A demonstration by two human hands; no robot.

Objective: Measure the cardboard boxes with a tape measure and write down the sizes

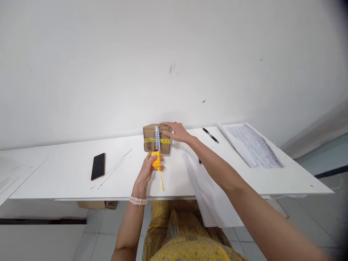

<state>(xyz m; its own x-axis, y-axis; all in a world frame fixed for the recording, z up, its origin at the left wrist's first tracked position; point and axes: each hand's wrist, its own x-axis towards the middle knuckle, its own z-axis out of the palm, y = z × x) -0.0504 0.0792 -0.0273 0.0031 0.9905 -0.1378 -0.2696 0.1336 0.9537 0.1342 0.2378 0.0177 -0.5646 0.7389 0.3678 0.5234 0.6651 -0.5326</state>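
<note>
A small cardboard box (pixel 150 139) with yellow tape around it stands on the white table (pixel 67 170) near the wall. My left hand (pixel 148 168) grips a yellow tape measure (pixel 157 159) just in front of the box. Its metal blade (pixel 157 139) runs up the front of the box and over the top. My right hand (pixel 176 132) rests on the box's top right edge, fingers stretched flat, pressing near the blade's far end. A yellow wrist strap hangs from the tape measure toward the table's front edge.
A black phone (pixel 98 166) lies left of the box, beside a thin clear stick (pixel 114 168). A black pen (pixel 210 135) and a printed sheet (pixel 251 145) lie to the right. White sheets (pixel 209 195) overhang the front edge. The wall stands just behind the box.
</note>
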